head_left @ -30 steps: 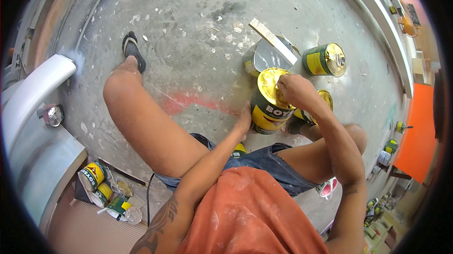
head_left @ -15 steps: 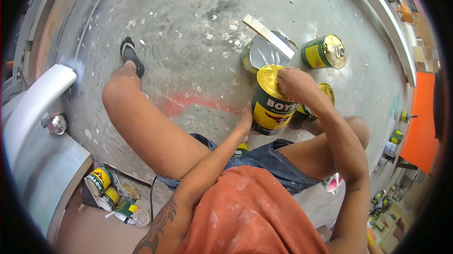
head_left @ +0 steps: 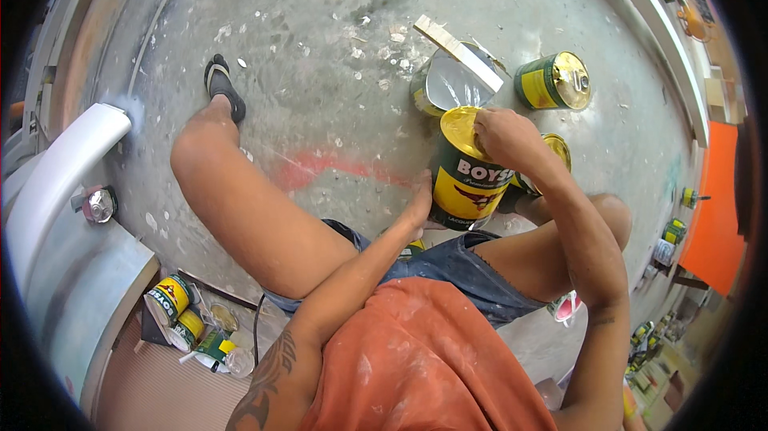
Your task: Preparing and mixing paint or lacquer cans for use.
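Note:
A paint can with a black and yellow label and a gold lid is held upright, slightly tilted, above the floor between my legs. My left hand supports its lower left side, fingers partly hidden behind it. Over the lid, my right hand is closed with bent fingers at the top; what they grip there is hidden. Just beyond stands an open can of grey liquid, with a flat wooden stick laid across its rim. Another gold-lidded can shows partly behind my right wrist.
A closed can stands at the far right. Part of another can shows beneath my left forearm. On the left are a white curved panel and discarded cans. A pink-stained cup sits beside my right thigh.
The can and both hands have shifted slightly right in the picture. The can has turned a little, and my right hand stays closed at its lid.

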The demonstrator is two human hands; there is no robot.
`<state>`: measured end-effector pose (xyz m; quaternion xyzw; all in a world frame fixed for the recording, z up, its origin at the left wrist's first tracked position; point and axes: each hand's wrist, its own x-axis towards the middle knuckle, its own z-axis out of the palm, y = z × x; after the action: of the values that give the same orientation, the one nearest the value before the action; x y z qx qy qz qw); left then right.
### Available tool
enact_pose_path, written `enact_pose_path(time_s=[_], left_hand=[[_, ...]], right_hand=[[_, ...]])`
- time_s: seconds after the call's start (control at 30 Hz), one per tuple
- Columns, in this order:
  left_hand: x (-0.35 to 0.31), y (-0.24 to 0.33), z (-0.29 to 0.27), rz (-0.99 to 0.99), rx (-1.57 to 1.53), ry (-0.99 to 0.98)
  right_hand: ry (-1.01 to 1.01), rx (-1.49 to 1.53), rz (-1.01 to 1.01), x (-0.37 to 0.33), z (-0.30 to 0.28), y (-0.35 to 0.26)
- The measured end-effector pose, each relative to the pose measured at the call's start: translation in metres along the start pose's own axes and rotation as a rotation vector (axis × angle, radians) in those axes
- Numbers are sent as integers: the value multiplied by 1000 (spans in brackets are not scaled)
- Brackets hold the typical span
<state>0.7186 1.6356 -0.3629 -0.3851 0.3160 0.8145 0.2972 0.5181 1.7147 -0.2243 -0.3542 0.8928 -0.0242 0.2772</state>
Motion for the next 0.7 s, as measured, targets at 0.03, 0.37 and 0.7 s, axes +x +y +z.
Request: enact_pose_path(time_s=[0.03, 0.37, 0.7], left_hand=[[0, 0, -1, -14, 4, -7], [8, -9, 2, 15, -20, 0], [25, -23, -6, 26, -34, -66]], right_hand=[[5, 9, 5, 0, 0, 0], [9, 14, -25, 3, 1, 4], [-68, 5, -3, 5, -9, -4]])
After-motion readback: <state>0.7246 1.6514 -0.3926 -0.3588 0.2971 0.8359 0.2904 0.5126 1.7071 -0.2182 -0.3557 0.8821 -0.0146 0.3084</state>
